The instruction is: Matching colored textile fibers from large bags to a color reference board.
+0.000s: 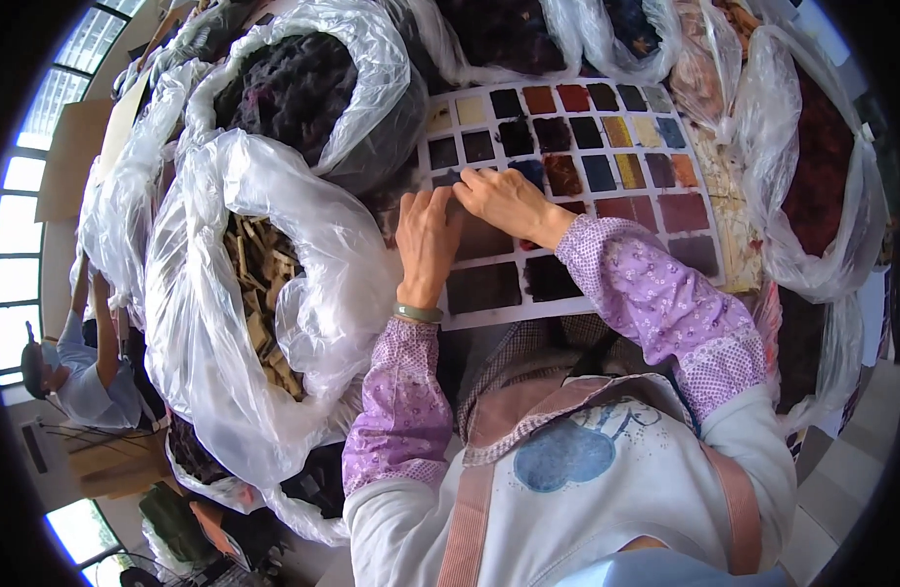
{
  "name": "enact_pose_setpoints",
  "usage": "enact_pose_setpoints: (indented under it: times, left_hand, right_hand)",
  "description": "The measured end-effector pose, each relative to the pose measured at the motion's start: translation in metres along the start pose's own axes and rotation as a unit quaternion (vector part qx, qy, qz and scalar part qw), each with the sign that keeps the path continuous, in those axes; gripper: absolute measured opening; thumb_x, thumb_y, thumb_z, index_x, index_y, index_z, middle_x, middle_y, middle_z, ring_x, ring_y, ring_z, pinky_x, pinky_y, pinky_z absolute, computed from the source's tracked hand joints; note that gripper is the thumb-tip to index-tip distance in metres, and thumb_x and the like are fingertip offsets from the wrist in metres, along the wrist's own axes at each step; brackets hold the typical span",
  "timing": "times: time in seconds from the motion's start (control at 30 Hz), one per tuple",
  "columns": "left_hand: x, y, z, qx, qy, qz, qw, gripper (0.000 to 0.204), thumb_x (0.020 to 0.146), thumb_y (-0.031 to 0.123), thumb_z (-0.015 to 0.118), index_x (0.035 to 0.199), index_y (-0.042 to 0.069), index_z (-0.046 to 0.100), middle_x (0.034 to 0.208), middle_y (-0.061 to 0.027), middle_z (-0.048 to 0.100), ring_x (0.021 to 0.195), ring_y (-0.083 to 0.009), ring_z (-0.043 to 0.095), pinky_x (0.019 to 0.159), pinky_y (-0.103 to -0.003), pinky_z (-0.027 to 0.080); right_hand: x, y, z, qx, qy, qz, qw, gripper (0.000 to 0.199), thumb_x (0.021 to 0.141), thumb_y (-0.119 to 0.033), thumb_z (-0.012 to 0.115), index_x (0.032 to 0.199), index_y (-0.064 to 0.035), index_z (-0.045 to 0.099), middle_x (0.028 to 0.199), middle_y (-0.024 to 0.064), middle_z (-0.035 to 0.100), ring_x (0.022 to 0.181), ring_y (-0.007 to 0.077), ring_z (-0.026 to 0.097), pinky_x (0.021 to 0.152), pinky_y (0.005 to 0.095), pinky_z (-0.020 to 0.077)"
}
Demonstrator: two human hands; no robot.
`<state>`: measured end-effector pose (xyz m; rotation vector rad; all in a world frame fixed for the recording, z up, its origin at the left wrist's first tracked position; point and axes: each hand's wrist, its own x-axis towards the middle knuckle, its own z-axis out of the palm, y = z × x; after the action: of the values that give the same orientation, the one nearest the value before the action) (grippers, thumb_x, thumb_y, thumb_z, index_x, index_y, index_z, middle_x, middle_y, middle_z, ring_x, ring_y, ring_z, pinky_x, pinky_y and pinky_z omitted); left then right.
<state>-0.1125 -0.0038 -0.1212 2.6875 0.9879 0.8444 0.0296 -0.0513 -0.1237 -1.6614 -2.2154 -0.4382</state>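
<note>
A white sheet (528, 311) carries a grid of fuzzy colour swatches in black, brown, red, yellow, blue and mauve. Over its left part my two hands meet, fingertips close together. My left hand (428, 243) is closed, fingers bent down beside a dark brown swatch (485, 241); a green bangle (418, 313) circles its wrist. From the right reaches my right hand (509, 203), its fingers drawn together in a pinch near the left fingertips. Whatever lies between the fingers is hidden or too small to name. Purple flowered sleeve covers are on both forearms.
Clear plastic bags crowd round the sheet: one of dark grey fibre (292, 93), one of brown chip-like pieces (259, 293), one of dark red fibre (820, 161). A pale wooden surface (732, 230) shows right of the sheet. Another person (93, 377) is at far left.
</note>
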Motion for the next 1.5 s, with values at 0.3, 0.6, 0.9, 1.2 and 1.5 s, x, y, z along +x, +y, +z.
enact_pose_setpoints:
  times: [0.3,0.6,0.9,1.2,1.5]
  left_hand:
    - [0.020,-0.016,-0.006,-0.094,-0.030,-0.033,0.995,0.022,0.067,0.001,0.058,0.089,0.006,0.054,0.081,-0.0120,0.060,0.071,-0.0288,0.059,0.062,-0.035,0.046]
    - [0.015,-0.018,-0.002,-0.105,0.045,-0.050,0.992,0.016,0.072,0.002,0.055,0.087,0.005,0.058,0.072,-0.0118,0.059,0.062,-0.0244,0.058,0.058,-0.031,0.045]
    - [0.016,-0.010,-0.028,-0.128,0.103,-0.098,0.982,0.035,0.066,-0.002,0.063,0.100,0.008,0.058,0.081,-0.0057,0.060,0.060,-0.0137,0.053,0.058,-0.026,0.044]
    - [0.018,-0.012,-0.044,-0.100,0.116,-0.113,0.982,0.041,0.065,-0.001,0.063,0.103,0.012,0.056,0.082,-0.0073,0.054,0.070,-0.0192,0.054,0.065,-0.030,0.045]
    - [0.021,-0.009,-0.016,-0.079,0.032,0.016,0.996,0.042,0.063,-0.005,0.060,0.102,0.009,0.054,0.083,-0.0110,0.048,0.082,-0.0283,0.049,0.073,-0.037,0.042]
  right_hand:
    - [-0.009,0.016,-0.003,0.066,0.016,0.007,0.998,0.010,0.070,-0.009,0.059,0.074,-0.0051,0.051,0.075,0.0050,0.048,0.073,0.0184,0.058,0.055,0.0278,0.0500]
    - [-0.013,0.022,0.004,0.253,-0.039,0.109,0.960,0.023,0.067,-0.011,0.068,0.085,-0.0038,0.057,0.083,0.0100,0.054,0.077,0.0290,0.058,0.067,0.0371,0.0486]
    - [0.011,0.029,-0.010,0.154,-0.172,0.106,0.967,0.008,0.068,-0.008,0.059,0.074,-0.0061,0.063,0.069,0.0098,0.061,0.077,0.0271,0.060,0.062,0.0379,0.0486]
    - [0.025,0.007,0.013,0.177,-0.077,0.133,0.972,0.005,0.067,-0.012,0.063,0.069,-0.0067,0.062,0.072,0.0074,0.057,0.076,0.0259,0.059,0.063,0.0360,0.0472]
    - [-0.021,-0.002,-0.075,0.237,-0.062,0.058,0.968,0.007,0.067,-0.010,0.058,0.065,-0.0059,0.052,0.066,0.0067,0.052,0.064,0.0248,0.057,0.054,0.0363,0.0449]
